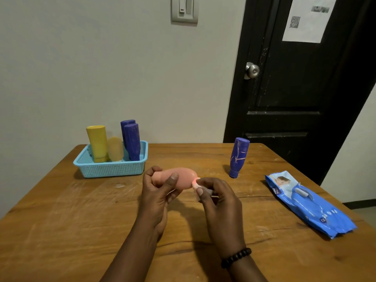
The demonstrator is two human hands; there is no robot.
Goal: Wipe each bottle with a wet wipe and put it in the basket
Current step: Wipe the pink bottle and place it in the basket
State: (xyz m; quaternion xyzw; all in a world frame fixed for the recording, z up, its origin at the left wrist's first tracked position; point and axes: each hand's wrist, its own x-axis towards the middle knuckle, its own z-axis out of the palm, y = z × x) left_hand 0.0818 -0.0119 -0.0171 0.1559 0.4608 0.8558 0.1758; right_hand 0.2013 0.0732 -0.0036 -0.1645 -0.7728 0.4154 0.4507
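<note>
A person is wiping a pink bottle above the middle of the wooden table. The left hand is curling its fingers and thumb round the bottle's body, holding it on its side, while the right hand is pinching a small folded wet wipe against the bottle's narrow end. Four bottles are already standing in the blue basket near the far left corner; one purple bottle is waiting cap-down toward the far right, beside the wipe packet along the right edge. Cleaning appears under way; next, the bottle likely needs carrying leftward into the basket.
</note>
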